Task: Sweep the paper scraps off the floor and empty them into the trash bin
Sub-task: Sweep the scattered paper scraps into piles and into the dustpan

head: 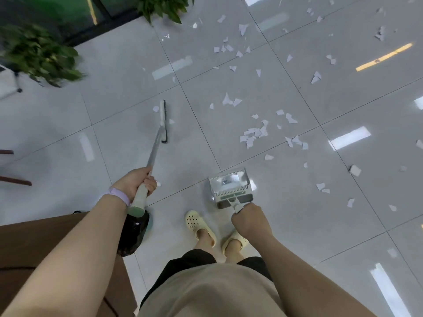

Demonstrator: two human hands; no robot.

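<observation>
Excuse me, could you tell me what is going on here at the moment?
A person is sweeping up torn paper. The left hand grips the broom, its head resting on the tiled floor. The right hand holds the dustpan by its handle, just in front of the feet. The paper scraps lie scattered ahead and to the right; the dustpan looks empty so far.

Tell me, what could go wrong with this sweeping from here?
The paper scraps lie scattered widely, so a fast stroke of the broom in the left hand might fling them past the dustpan held by the right hand. Scraps near the potted plant could get missed.
</observation>
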